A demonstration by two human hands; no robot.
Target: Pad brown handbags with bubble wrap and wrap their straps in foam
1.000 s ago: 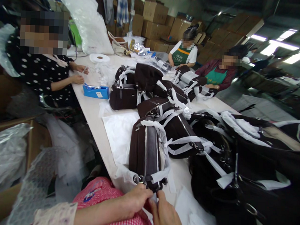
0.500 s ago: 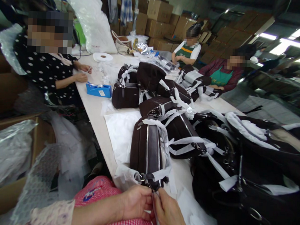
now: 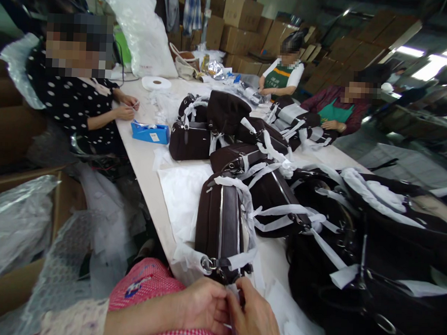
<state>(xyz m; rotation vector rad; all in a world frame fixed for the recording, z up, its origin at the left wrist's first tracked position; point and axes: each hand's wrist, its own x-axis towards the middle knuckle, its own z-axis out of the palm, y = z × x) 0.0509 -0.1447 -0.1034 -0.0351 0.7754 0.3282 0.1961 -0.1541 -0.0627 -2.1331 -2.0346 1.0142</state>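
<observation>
Along the near table edge (image 3: 148, 184), the left hand (image 3: 204, 305) curls its fingers toward a pale strip (image 3: 234, 290); whether it grips cannot be told. The right hand (image 3: 256, 309) appears to pinch that strip at the near end of a dark bag (image 3: 228, 222), which rests just beyond both hands. White wrap (image 3: 243, 258) already covers much of its strap; the near end looks unfinished. Counted left to right: one co-worker (image 3: 71, 101), one blue dispenser (image 3: 145, 133), one white roll (image 3: 149, 84), at least seven bags, overlapping too much for an exact total, then two more co-workers.
</observation>
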